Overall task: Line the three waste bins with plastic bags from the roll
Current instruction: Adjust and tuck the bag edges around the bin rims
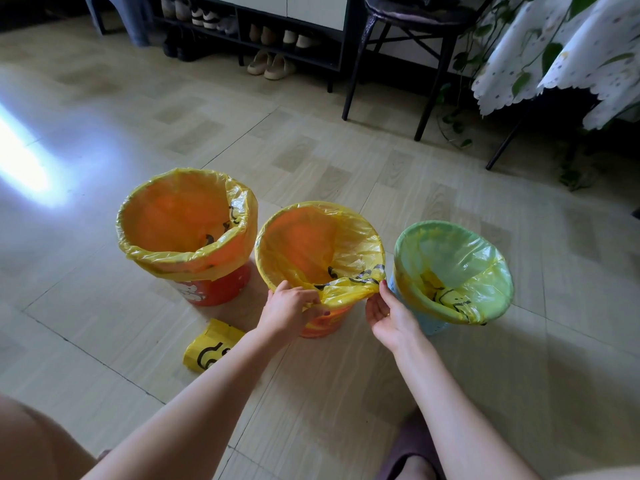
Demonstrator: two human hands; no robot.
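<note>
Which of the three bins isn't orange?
The blue bin, farthest right, beside the right hand. Its basket-like wall is pale blue under the yellow bag; the middle bin and left bin are both orange.

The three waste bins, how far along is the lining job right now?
Nearly finished. The left orange bin and the blue bin on the right already have yellow bags folded over their rims. The middle bin has its bag in, and the left hand and right hand are pulling the near edge down over the rim. That edge is what is left. The bag roll lies on the floor.
</note>
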